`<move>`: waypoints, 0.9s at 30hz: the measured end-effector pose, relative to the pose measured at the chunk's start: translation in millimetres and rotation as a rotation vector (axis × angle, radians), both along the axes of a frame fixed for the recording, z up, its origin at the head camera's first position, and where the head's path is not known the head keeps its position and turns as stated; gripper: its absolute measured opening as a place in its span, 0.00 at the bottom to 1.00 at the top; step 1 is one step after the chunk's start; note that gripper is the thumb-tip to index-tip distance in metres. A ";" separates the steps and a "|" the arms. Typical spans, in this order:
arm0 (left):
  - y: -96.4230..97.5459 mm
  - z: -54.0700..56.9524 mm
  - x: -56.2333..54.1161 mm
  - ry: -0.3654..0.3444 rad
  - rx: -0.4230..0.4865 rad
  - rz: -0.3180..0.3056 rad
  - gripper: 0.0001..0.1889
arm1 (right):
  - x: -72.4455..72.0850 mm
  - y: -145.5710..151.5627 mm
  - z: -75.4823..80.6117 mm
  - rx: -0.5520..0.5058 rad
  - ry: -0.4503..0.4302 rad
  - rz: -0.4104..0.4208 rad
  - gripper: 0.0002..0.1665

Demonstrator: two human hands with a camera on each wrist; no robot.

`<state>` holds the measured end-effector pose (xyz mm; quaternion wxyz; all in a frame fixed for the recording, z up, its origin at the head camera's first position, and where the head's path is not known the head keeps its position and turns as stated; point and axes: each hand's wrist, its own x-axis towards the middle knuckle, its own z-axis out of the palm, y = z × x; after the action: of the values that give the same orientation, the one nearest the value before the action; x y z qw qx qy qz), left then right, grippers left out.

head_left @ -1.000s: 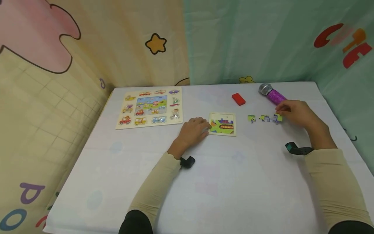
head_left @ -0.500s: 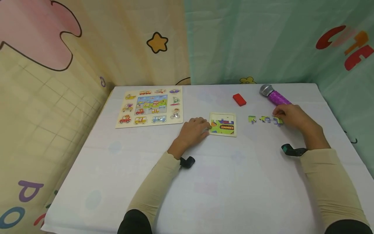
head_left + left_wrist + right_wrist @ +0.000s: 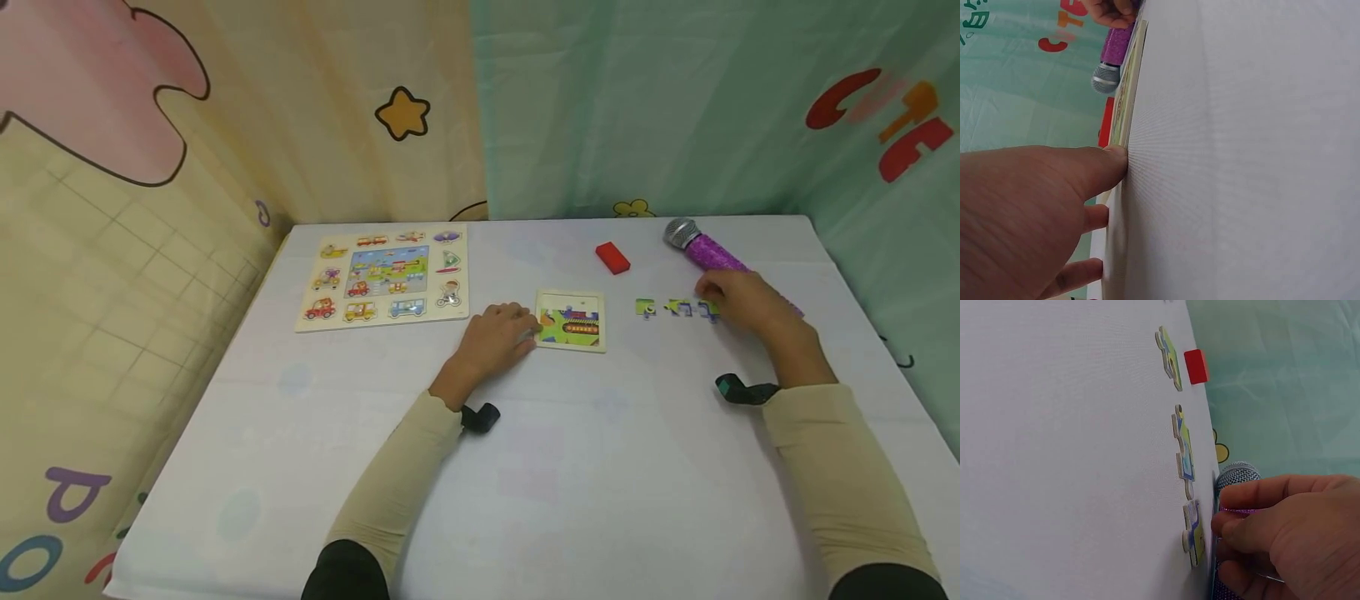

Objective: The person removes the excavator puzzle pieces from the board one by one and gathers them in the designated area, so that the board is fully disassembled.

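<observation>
In the head view my left hand [image 3: 491, 337] rests on the table at the left edge of a small framed jigsaw puzzle [image 3: 570, 346] with a tracked vehicle. Its thumb touches the frame's edge in the left wrist view. My right hand [image 3: 750, 310], fingers bent, is over the table beside the rightmost loose puzzle piece [image 3: 708, 310]. The right wrist view shows its fingertips just behind that piece [image 3: 1193, 534], with nothing plainly pinched. A middle puzzle piece [image 3: 678, 307] and a left puzzle piece [image 3: 646, 307] lie in the same row, picture side up.
A purple microphone [image 3: 712, 252] lies behind my right hand, which partly covers it. A red block [image 3: 612, 257] is behind the loose pieces. At the back left lies a larger wooden vehicle puzzle board [image 3: 307, 323]. Printed curtains [image 3: 637, 108] hang beyond the white table [image 3: 570, 483].
My right hand has moved a little left and down toward the row. The rightmost piece has shifted slightly left and lies nearer the middle one. My left hand has stayed put.
</observation>
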<state>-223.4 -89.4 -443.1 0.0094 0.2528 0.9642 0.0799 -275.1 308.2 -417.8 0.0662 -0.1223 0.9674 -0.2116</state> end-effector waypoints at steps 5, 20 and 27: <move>0.1 -1.1 0.2 -0.004 0.005 -0.001 0.16 | 0.2 1.9 -0.1 0.030 0.003 0.019 0.12; 0.1 -0.2 0.4 -0.010 -0.006 0.008 0.16 | 6.6 -2.8 5.8 0.133 -0.056 0.071 0.16; -0.2 -0.7 -0.9 -0.006 0.001 -0.002 0.17 | 7.9 -2.7 6.1 0.137 -0.052 0.053 0.17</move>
<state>-224.3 -89.6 -443.8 0.0125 0.2538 0.9638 0.0811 -267.3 305.5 -411.7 0.1049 -0.1375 0.9740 -0.1461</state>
